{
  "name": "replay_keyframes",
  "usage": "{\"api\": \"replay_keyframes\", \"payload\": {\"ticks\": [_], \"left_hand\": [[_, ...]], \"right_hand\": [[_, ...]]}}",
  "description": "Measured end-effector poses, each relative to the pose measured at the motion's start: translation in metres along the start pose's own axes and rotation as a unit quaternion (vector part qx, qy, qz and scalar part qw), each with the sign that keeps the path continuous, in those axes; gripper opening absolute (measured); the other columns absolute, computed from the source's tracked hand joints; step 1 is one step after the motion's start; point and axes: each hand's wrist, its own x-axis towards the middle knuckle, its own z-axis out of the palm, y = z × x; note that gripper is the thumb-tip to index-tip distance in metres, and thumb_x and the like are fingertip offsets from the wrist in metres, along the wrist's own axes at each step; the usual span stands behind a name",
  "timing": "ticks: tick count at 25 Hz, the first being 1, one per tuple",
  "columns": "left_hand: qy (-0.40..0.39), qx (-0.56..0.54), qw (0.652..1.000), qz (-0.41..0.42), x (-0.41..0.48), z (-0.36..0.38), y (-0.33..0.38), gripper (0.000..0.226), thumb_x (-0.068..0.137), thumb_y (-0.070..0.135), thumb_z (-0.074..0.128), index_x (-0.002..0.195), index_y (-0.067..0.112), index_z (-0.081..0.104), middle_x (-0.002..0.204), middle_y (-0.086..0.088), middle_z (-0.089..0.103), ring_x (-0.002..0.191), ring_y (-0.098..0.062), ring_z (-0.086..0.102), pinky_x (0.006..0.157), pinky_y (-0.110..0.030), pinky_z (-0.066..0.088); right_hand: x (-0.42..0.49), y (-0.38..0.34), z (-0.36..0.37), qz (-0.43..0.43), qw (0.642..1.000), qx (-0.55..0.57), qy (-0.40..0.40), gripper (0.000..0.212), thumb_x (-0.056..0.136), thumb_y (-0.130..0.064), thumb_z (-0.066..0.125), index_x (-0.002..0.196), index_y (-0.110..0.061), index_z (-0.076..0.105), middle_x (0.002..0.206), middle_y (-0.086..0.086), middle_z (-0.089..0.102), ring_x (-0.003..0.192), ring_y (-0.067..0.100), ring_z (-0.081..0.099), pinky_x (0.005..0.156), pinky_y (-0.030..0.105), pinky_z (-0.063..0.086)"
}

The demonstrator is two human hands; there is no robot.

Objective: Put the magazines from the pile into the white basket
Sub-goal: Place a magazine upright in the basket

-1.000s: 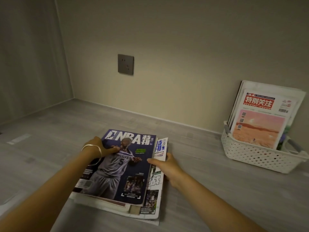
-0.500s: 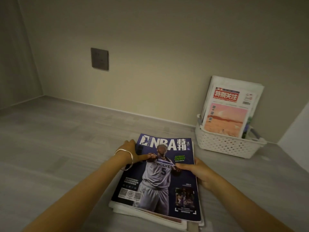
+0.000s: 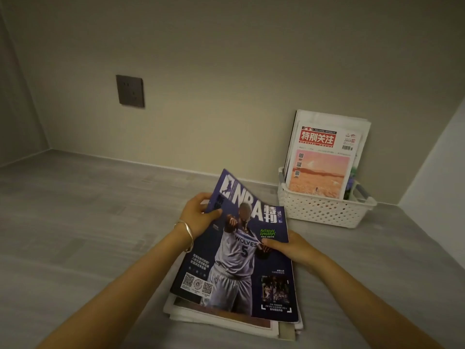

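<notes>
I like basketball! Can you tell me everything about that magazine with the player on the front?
The NBA magazine has a glossy dark blue cover showing a player in a white Wolves jersey, number 5, with big white NBA letters, green text and QR codes. It lies on top of the pile on the grey floor. Its far left corner is bent upward. The left hand pinches that raised corner, and the right hand grips the right edge, thumb on the cover. It is not yet in the white basket.
</notes>
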Motion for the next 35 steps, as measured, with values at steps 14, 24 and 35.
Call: {"api": "replay_keyframes", "payload": {"ticks": [14, 24, 35], "left_hand": [[-0.078, -0.229, 0.958, 0.154, 0.050, 0.010, 0.116, 0.043, 0.076, 0.013, 0.064, 0.118, 0.023, 0.057, 0.100, 0.003, 0.074, 0.086, -0.017, 0.071, 0.065, -0.024, 0.057], [-0.051, -0.203, 0.958, 0.196, 0.144, 0.111, 0.180, 0.035, 0.079, 0.004, 0.065, 0.114, 0.009, 0.061, 0.108, -0.013, 0.067, 0.075, -0.005, 0.070, 0.062, -0.018, 0.057], [-0.062, -0.163, 0.974, 0.143, 0.193, 0.174, 0.139, 0.040, 0.077, -0.003, 0.064, 0.116, 0.000, 0.058, 0.111, -0.020, 0.064, 0.079, -0.016, 0.065, 0.056, -0.014, 0.055]], "right_hand": [[-0.019, -0.066, -0.084, -0.174, 0.961, 0.138, 0.167, 0.023, 0.080, -0.005, 0.066, 0.101, -0.015, 0.065, 0.098, 0.007, 0.072, 0.077, 0.008, 0.071, 0.064, 0.019, 0.058], [0.011, -0.104, -0.236, -0.295, 0.898, 0.061, 0.320, 0.028, 0.076, -0.006, 0.071, 0.101, -0.018, 0.067, 0.084, -0.010, 0.072, 0.069, -0.005, 0.068, 0.057, 0.009, 0.052], [0.078, -0.031, -0.272, -0.246, 0.902, 0.061, 0.350, 0.019, 0.076, -0.001, 0.070, 0.091, -0.011, 0.071, 0.086, 0.004, 0.071, 0.069, 0.007, 0.066, 0.056, 0.012, 0.054]]}}
